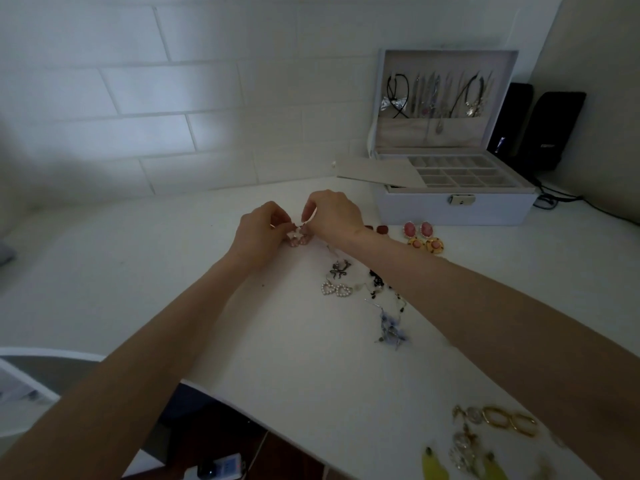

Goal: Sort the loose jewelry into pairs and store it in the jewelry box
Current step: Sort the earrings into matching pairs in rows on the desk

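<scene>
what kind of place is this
Likely a home dressing table or desk: a white tabletop against a tiled wall, an open jewelry box with necklaces hung in its lid, and loose earrings.

Jewelry box (457,207) stands on table (277,358) (lid up). Oval earrings (419,230) lie just before it; heart earrings (336,289) farther before, leftward; hoop earrings (509,420) well before it.

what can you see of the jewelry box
The jewelry box, pale bluish white, stands open at the far right of the table. Its raised lid holds hanging necklaces above a pocket. The base has a grid of small compartments, seemingly empty, a flat grey panel askew over its left end, and a metal front latch.
</scene>
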Demonstrator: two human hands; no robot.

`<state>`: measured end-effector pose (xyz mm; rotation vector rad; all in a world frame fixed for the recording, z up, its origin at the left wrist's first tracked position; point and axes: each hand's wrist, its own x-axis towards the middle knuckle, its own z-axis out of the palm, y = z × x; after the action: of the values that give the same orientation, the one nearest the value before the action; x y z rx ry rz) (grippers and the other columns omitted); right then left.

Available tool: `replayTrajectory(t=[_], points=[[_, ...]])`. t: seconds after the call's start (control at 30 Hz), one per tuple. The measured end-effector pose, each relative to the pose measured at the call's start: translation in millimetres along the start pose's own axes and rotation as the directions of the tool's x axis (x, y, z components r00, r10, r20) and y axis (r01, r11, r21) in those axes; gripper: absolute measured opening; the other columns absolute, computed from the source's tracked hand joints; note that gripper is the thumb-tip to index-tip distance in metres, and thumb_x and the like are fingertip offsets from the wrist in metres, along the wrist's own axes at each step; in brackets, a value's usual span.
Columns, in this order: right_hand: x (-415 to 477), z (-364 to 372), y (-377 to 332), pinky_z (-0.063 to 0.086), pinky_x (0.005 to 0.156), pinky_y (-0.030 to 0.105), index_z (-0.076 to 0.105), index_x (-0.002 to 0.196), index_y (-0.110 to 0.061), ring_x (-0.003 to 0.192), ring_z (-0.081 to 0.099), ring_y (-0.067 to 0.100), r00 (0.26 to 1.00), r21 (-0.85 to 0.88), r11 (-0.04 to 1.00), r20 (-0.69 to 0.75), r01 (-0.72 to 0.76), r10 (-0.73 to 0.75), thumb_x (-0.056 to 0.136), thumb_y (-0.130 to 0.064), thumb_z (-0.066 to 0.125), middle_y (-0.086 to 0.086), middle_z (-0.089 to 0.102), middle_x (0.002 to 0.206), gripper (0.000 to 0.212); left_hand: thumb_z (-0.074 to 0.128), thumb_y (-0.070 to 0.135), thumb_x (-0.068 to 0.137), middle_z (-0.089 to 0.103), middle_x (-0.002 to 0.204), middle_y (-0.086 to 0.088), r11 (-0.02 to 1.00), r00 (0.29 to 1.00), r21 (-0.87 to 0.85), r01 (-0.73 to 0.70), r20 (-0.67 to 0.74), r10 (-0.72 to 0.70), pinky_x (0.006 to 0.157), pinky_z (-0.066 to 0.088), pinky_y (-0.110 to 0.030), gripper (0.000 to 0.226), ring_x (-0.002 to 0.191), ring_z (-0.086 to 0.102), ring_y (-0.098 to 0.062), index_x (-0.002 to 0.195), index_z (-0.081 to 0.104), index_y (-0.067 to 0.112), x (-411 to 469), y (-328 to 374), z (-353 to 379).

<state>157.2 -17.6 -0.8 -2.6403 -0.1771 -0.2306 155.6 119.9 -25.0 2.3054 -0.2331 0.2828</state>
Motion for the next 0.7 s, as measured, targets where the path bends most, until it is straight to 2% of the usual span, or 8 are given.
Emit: replayTrajectory(t=[0.1,0.2,0.27,0.33,0.4,0.57,0.63,0.7], points=[[-6,-9,1,0.042,0.077,0.028,0.066,0.095,-0.016,0.100,0.060,0.018,1.000,0.015,1.000,-0.015,0.025,-0.025,0.083,-0.018,0.066,0.000,0.066,0.105,0.012,0.054,0.008,0.091,0.064,0.103,-0.011,1.000,0.999,-0.024,0.002,-0.037,-0.003,0.079,0.055,-0.036,0.010,0.079,0.066,-0.019,0.100,0.058,0.004,-6,4,-5],[-19,-20,3,0.046,0.081,0.031,0.066,0.095,-0.017,0.098,0.060,0.017,0.998,0.046,0.998,-0.047,0.047,-0.044,0.085,-0.015,0.061,-0.001,0.067,0.103,0.012,0.054,0.011,0.092,0.062,0.104,-0.007,1.000,0.998,0.008,-0.025,-0.062,0.025,0.082,0.054,-0.039,0.008,0.083,0.066,-0.018,0.098,0.058,0.009,-19,13,-13],[-34,-29,3,0.048,0.081,0.032,0.067,0.095,-0.017,0.094,0.061,0.016,0.997,0.088,0.994,-0.053,0.060,-0.055,0.084,-0.017,0.063,-0.002,0.067,0.099,0.011,0.056,0.014,0.091,0.062,0.103,-0.004,0.996,0.996,0.043,-0.076,-0.053,0.078,0.076,0.052,-0.030,0.006,0.083,0.064,-0.016,0.095,0.059,0.013,-34,24,-18],[-54,-41,4,0.048,0.076,0.028,0.067,0.093,-0.019,0.088,0.062,0.013,0.995,0.130,0.988,-0.062,0.079,-0.072,0.084,-0.019,0.064,-0.003,0.068,0.093,0.010,0.058,0.017,0.090,0.061,0.099,0.002,0.989,0.991,0.070,-0.129,-0.028,0.132,0.063,0.044,-0.014,0.006,0.079,0.061,-0.010,0.094,0.060,0.014,-54,38,-23],[-79,-55,5,0.048,0.074,0.026,0.067,0.092,-0.020,0.085,0.062,0.011,0.994,0.160,0.982,-0.052,0.102,-0.095,0.084,-0.021,0.065,-0.003,0.069,0.091,0.009,0.061,0.021,0.088,0.060,0.091,0.007,0.984,0.986,0.069,-0.167,0.015,0.166,0.057,0.038,-0.009,0.004,0.077,0.060,-0.008,0.090,0.059,0.017,-77,55,-28],[-144,-82,18,0.053,0.074,0.025,0.069,0.087,-0.020,0.077,0.064,0.006,0.991,0.244,0.962,0.019,0.124,-0.132,0.081,-0.018,0.070,-0.003,0.070,0.084,0.006,0.064,0.032,0.083,0.059,0.076,0.008,0.969,0.941,0.055,-0.243,0.256,0.221,0.062,0.045,-0.018,0.014,0.069,0.056,-0.007,0.077,0.053,0.024,-134,88,-28],[-168,-88,25,0.049,0.068,0.015,0.069,0.084,-0.021,0.070,0.059,-0.002,0.986,0.234,0.963,0.060,0.135,-0.153,0.080,-0.016,0.071,-0.005,0.069,0.082,0.007,0.065,0.038,0.080,0.060,0.074,0.006,0.967,0.894,0.025,-0.254,0.387,0.225,0.060,0.045,-0.018,0.018,0.064,0.053,-0.004,0.074,0.053,0.026,-152,99,-27],[-188,-95,31,0.044,0.064,0.010,0.070,0.080,-0.021,0.065,0.055,-0.003,0.978,0.238,0.963,0.131,0.129,-0.163,0.078,-0.012,0.072,-0.006,0.069,0.079,0.010,0.069,0.038,0.077,0.060,0.073,0.008,0.964,0.817,-0.034,-0.265,0.523,0.243,0.059,0.044,-0.014,0.019,0.065,0.053,0.001,0.075,0.054,0.026,-166,110,-25]])
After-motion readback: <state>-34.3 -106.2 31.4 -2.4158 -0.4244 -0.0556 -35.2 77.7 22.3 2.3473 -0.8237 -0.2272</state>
